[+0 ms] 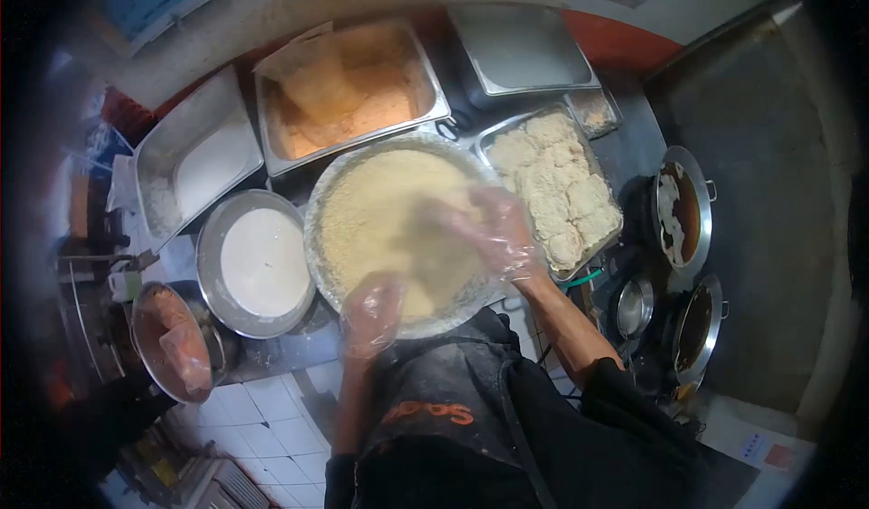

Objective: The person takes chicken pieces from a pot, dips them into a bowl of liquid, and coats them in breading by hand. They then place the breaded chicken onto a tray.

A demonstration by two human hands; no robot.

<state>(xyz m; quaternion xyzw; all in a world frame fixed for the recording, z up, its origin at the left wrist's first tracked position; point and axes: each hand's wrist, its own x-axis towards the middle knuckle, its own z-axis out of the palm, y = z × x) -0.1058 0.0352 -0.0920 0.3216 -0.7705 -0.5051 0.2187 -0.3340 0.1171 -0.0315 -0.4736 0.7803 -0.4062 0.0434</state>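
Observation:
A wide metal bowl (pixel 317 260) of pale yellow crumbs (pixel 389 192) stands right in front of me. At its near left rim is my left hand (pixel 373 314) in a clear plastic glove, fingers curled over the edge. My right hand (pixel 498 235), gloved the same way, is over the right half of the crumbs, blurred by motion. Its fingers are stretched out and apart, and I see nothing held in them. Just right of the bowl, crumb-coated pieces (pixel 561 183) fill a metal tray (pixel 608 242).
Left of the crumbs stands a bowl of white liquid (pixel 264 262), with a pot (pixel 149 355) holding orange-pink contents beyond. Behind are a pan of white powder (pixel 213 169), a pan of orange powder (pixel 362 115) and a lidded pan (pixel 520 47). Two dark-filled pans (pixel 692 210) stand right.

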